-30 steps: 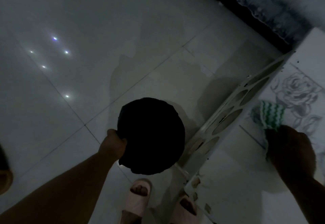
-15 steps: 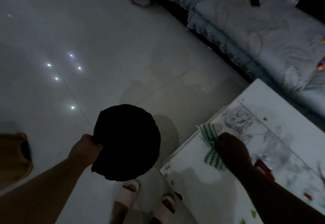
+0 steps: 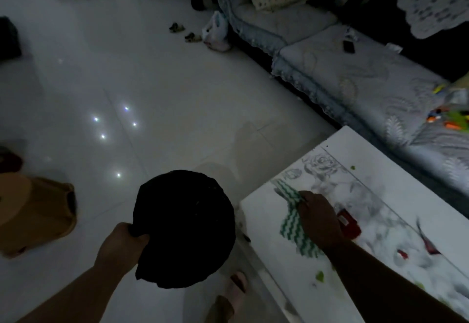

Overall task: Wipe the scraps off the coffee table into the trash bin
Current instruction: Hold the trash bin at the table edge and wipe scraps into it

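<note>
My left hand (image 3: 121, 244) grips the rim of a round bin lined with a black bag (image 3: 185, 228), held above the floor just left of the white coffee table (image 3: 380, 175). My right hand (image 3: 318, 217) presses a green-and-white zigzag cloth (image 3: 291, 223) flat on the table near its left end. Green scraps (image 3: 319, 275) lie on the table close to my right forearm, and one small green bit (image 3: 352, 168) sits further back. Red scraps (image 3: 349, 223) lie just right of my right hand.
A grey patterned sofa (image 3: 355, 84) runs behind the table, with toys (image 3: 451, 119) on it. A brown stool (image 3: 35, 211) stands on the white tiled floor at the left. My slippered feet (image 3: 236, 287) are beside the table's corner. A bag (image 3: 215, 33) and small shoes lie far back.
The view has tilted up, bringing the sofa and more of the table into sight. My right hand with the cloth has slid toward the table's left end; the bin stays in my left hand.
</note>
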Demonstrator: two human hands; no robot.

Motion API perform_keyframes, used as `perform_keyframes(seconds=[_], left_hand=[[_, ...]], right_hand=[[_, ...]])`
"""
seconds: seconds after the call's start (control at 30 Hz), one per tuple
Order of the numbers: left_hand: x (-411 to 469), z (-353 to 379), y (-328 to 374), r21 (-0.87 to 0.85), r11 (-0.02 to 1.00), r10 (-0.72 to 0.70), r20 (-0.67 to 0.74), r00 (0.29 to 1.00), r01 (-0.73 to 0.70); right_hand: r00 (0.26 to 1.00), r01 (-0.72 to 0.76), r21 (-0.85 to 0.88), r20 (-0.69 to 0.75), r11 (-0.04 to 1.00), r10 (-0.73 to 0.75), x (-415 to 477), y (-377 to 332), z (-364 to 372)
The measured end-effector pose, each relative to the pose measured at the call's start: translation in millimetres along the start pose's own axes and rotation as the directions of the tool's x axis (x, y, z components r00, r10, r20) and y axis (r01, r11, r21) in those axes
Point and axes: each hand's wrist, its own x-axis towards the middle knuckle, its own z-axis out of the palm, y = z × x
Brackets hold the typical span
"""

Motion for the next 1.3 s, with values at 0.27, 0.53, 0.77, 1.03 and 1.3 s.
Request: perform_keyframes(seconds=[0.27,0.53,0.77,1.03,1.3], left_hand=[[-172,20,-44,-0.040,0.999,-0.002,0.064,0.998,0.004],[-312,60,-60,-0.006,1.000,-0.017,0.097,0.995,0.018],[-433,143,-79,-0.015,0.999,-0.044,0.069,0.997,0.045],[-552,251,-106,0.023,0.985,-0.169,0.033,0.985,0.168],[-631,356,-149,0.094,0.980,-0.188,0.146,0.971,0.175]], right_hand=[[0.997,0.052,0.139,0.046,0.989,-0.059,-147,12,-22],[0.976,0.154,0.158,0.127,0.975,-0.175,-261,49,-53],[0.959,0.185,0.140,0.193,0.973,-0.210,-331,145,-95],[0.971,0.099,0.095,0.207,0.991,-0.117,-421,261,-109],[0.996,-0.054,0.117,0.073,0.992,0.045,-517,386,-89]])
